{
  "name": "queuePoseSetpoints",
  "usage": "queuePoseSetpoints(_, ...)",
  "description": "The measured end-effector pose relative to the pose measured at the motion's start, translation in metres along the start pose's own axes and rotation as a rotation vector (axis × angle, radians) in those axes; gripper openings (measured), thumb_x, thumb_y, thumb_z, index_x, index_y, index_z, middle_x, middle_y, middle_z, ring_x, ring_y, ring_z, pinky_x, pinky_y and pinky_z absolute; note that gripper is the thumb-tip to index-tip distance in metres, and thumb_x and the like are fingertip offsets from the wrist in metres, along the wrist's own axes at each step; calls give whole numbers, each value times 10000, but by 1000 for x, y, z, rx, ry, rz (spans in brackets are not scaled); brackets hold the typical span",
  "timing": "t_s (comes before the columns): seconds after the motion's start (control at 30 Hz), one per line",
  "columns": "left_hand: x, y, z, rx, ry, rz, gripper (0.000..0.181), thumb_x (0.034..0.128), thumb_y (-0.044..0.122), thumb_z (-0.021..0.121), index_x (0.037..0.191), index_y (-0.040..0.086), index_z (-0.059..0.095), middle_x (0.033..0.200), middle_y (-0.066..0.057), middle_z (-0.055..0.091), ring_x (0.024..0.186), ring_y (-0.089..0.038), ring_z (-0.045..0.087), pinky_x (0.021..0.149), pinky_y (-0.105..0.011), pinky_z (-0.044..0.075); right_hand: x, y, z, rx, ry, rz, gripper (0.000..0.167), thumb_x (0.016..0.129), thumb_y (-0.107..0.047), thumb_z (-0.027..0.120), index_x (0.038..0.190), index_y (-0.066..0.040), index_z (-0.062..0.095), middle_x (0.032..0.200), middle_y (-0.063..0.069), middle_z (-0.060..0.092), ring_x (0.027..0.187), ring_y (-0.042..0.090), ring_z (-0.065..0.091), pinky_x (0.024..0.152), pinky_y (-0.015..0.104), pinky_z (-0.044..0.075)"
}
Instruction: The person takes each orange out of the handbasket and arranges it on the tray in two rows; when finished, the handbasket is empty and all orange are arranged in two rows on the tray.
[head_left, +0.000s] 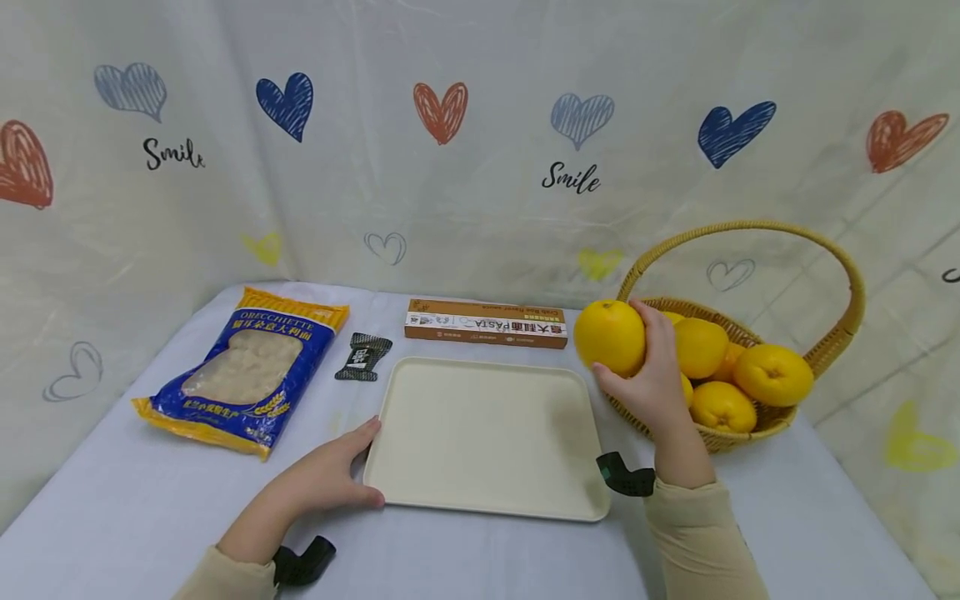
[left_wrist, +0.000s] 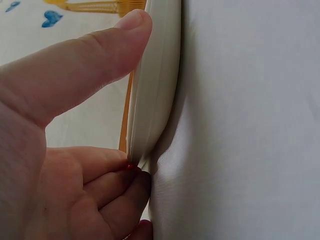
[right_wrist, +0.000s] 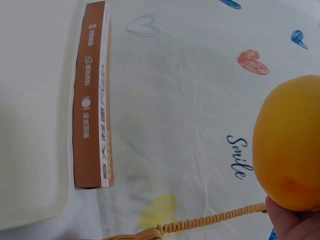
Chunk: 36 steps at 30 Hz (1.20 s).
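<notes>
A yellow-orange fruit that looks like an orange (head_left: 610, 337) is held up by my right hand (head_left: 654, 367), thumb below and fingers behind it, at the basket's left rim. The right wrist view shows the orange (right_wrist: 290, 145) close up, with only a bit of the hand (right_wrist: 295, 225). My left hand (head_left: 326, 475) holds the left edge of a cream rectangular tray (head_left: 487, 437) near its front corner. Seen from the left wrist, the thumb (left_wrist: 95, 65) lies against the tray's rim (left_wrist: 157, 85), and the curled fingers (left_wrist: 112, 187) meet it lower down.
A wicker basket (head_left: 825, 354) with a tall handle holds several more oranges (head_left: 772, 375) at the right. Behind the tray lies a brown pasta box (head_left: 486, 323). A small black packet (head_left: 363, 357) and a blue-and-yellow pasta bag (head_left: 243, 371) lie left.
</notes>
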<state>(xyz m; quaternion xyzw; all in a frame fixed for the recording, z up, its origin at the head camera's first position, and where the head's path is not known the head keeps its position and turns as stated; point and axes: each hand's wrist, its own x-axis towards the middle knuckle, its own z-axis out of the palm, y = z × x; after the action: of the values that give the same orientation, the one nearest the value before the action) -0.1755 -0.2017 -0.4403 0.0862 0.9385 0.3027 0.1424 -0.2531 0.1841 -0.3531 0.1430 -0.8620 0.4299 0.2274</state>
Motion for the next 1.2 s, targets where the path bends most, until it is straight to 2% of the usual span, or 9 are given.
queuePoseSetpoints(0.1, 0, 0, -1, -1, 1, 0, 1074, 580, 450, 795, 1432, 71, 262, 1486, -101, 278, 1348, -319, 284, 1093, -480, 268, -1, -1, 5, 52, -20, 17, 870, 648, -73, 729, 1374, -78, 249, 1351, 166, 307, 1093, 281, 370, 926, 475, 314)
queuePoseSetpoints(0.3, 1, -1, -2, -5, -3, 4, 1068, 583, 447, 795, 1432, 75, 266, 1488, -95, 276, 1351, -312, 283, 1095, -474, 268, -3, -2, 14, 100, -91, 79, 895, 679, -51, 744, 1358, -87, 163, 1351, 138, 333, 1095, 267, 399, 942, 457, 333)
queuePoseSetpoints(0.5, 2, -4, -1, 0, -2, 7, 1060, 591, 431, 796, 1430, 63, 263, 1487, -98, 275, 1353, -304, 281, 1101, -461, 265, -6, -1, 28, 131, -136, 38, 889, 678, -28, 757, 1332, -71, 157, 1385, 105, 304, 1159, 269, 387, 964, 438, 352)
queuePoseSetpoints(0.63, 1, -3, 0, -19, 0, 15, 1059, 593, 412, 799, 1426, 42, 262, 1485, -116, 274, 1352, -316, 276, 1103, -467, 257, -6, 1, 42, 166, -194, 7, 975, 678, -25, 762, 1388, -124, 101, 1402, 88, 283, 1202, 268, 379, 1011, 472, 347)
queuePoseSetpoints(0.77, 0, -3, 3, -36, -2, -11, 1052, 595, 410, 800, 1429, 61, 263, 1491, -88, 267, 1360, -296, 267, 1110, -459, 248, -2, -4, 65, 183, -298, 5, 1027, 693, -90, 770, 1444, -182, 77, 1422, 78, 268, 1232, 273, 382, 1033, 514, 346)
queuePoseSetpoints(0.93, 0, -4, 4, -26, 10, -19, 1046, 598, 416, 796, 1432, 75, 264, 1494, -71, 266, 1361, -286, 270, 1108, -457, 254, 8, -18, 105, 180, -384, -15, 903, 674, -148, 792, 1398, -153, 252, 1418, 93, 261, 1194, 290, 415, 989, 486, 417)
queuePoseSetpoints(1.03, 1, -4, 3, -13, 7, -19, 1048, 600, 435, 792, 1435, 89, 262, 1496, -56, 263, 1364, -274, 266, 1111, -451, 252, 12, -25, 128, 203, -428, -30, 870, 668, -139, 795, 1375, -157, 288, 1417, 93, 222, 1194, 295, 406, 999, 469, 415)
queuePoseSetpoints(1.2, 2, -2, 1, -5, -6, -23, 1043, 605, 447, 787, 1437, 105, 260, 1498, -41, 257, 1367, -259, 266, 1117, -440, 245, 15, -30, 159, 253, -521, 26, 883, 695, -155, 779, 1407, -186, 257, 1387, 57, 312, 1183, 251, 438, 1008, 445, 411)
